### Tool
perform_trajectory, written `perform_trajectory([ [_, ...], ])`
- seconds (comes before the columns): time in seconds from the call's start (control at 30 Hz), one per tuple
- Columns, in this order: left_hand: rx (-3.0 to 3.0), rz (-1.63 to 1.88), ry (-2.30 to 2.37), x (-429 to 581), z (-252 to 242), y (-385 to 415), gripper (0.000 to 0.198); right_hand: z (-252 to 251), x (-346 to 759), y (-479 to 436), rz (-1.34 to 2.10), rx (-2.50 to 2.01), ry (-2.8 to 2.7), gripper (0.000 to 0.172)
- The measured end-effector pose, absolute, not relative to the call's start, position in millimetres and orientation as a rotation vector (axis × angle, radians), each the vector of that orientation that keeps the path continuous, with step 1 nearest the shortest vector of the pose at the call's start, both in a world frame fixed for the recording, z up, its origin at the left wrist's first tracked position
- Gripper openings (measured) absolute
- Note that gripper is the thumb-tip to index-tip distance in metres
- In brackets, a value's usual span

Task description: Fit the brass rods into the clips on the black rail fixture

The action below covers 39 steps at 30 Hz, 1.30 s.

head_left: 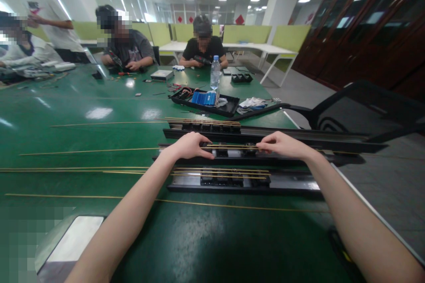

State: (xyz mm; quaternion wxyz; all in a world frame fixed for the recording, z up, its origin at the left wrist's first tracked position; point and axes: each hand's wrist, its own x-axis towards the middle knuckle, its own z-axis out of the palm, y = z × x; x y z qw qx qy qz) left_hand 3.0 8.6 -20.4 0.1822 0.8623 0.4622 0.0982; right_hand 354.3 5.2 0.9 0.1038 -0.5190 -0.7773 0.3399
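Three black metal channels lie across the green table, with black blocks and thin brass rods along them. My left hand (191, 146) is at the middle channel (229, 160), its thumb and fingers apart around one end of the black blocks (222, 150). Farther right on the same channel, my right hand (280, 144) pinches a thin brass rod (234, 146) just past another black block (249, 150). The nearer channel (288, 181) carries several black blocks with brass rods (232, 171) over them. Behind my hands, the far channel (299, 135) holds similar blocks and rods.
A single long brass rod (212, 204) crosses the table (199, 239) in front of me. A tool case (229, 106), gloves (252, 104) and a water bottle (215, 73) stand beyond the channels. A black chair (372, 110) is at the right. Several people sit or stand opposite.
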Motion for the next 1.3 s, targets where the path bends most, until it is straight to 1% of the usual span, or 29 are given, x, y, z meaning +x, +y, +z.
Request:
perform_trajectory([
  [0.23, 2.439, 0.295, 1.311, 1, -21, 7, 0.073, 2, 352, 6, 0.977, -1.556, -2.313, 0.062],
  [0.33, 2.451, 0.303, 1.317, 1, -19, 5, 0.074, -1, 350, 6, 0.938, -1.557, -2.300, 0.060],
  [0.6, 2.464, 0.295, 1.339, 1, -17, 2, 0.072, 7, 339, 0, 1.053, -1.606, -2.266, 0.059],
  [0.83, 2.451, 0.323, 1.330, 1, -17, -2, 0.068, 3, 344, 3, 1.026, -1.564, -2.280, 0.054],
  [1.1, 2.428, 0.291, 1.378, 2, -19, 2, 0.071, 1, 346, 4, 1.025, -1.564, -2.266, 0.065],
  [1.3, 2.436, 0.320, 1.338, 2, -20, 2, 0.072, 0, 348, 4, 1.064, -1.547, -2.254, 0.063],
])
